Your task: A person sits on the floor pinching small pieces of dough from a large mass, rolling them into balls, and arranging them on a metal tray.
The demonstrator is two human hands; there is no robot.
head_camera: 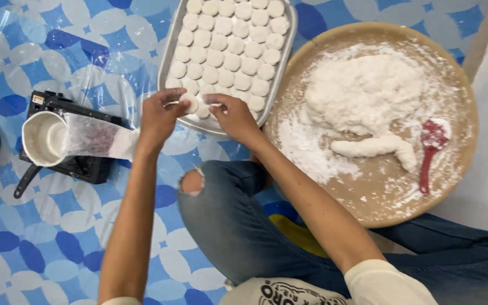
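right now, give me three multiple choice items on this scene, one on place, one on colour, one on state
1. Where does the spatula lie?
A. on the round board
B. in the tray
C. on the mat

2. What colour is the spatula?
A. green
B. red
C. black

3. What are both hands doing?
A. resting flat on the mat
B. gripping the cup
C. pinching one dough piece

Key: 1 A, it lies on the floured board right of the dough heap. 2 B, its blade and handle are red. 3 C, the left hand and right hand meet on one piece over the near edge of the tray.
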